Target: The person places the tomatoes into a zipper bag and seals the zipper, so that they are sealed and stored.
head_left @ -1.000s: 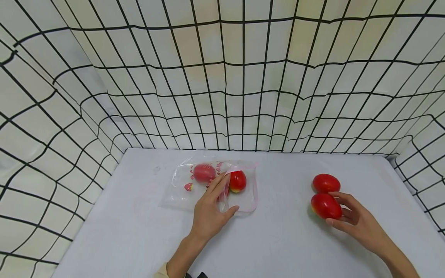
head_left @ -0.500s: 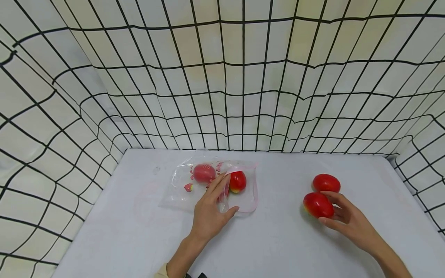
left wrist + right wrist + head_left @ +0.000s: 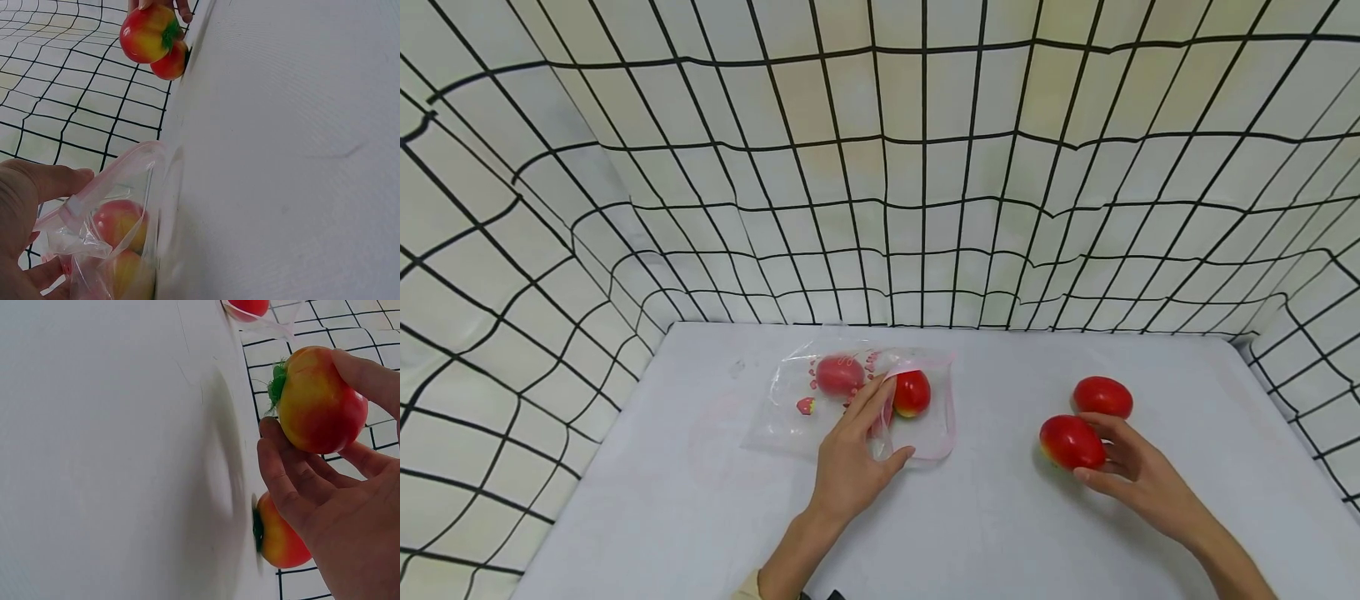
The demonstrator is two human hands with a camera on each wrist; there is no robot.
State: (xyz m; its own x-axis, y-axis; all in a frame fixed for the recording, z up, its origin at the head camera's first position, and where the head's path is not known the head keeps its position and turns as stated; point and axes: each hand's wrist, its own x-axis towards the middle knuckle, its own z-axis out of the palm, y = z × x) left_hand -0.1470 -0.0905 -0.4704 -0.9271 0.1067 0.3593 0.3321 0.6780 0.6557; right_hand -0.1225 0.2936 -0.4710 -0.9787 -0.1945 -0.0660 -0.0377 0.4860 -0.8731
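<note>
My right hand (image 3: 1138,475) grips a red-and-yellow toy fruit with green leaves (image 3: 1072,442) between thumb and fingers. In the right wrist view this fruit is held off the table. Behind it on the table lies a second similar fruit (image 3: 1102,397). My left hand (image 3: 853,467) holds the edge of a clear plastic bag (image 3: 782,425) with pink trim, keeping its mouth raised. Inside the bag sit a red fruit (image 3: 840,374) under the printed film and another fruit (image 3: 913,393) by the mouth. Part of the bag is hidden under my left hand.
A white tabletop (image 3: 700,500) spans the space below. Black-lined netting (image 3: 925,183) over a pale backing stands at the back and both sides, meeting the table's far edge.
My right hand has carried its toy fruit leftward, away from the fruit behind it. The left hand and the bag have stayed in place.
</note>
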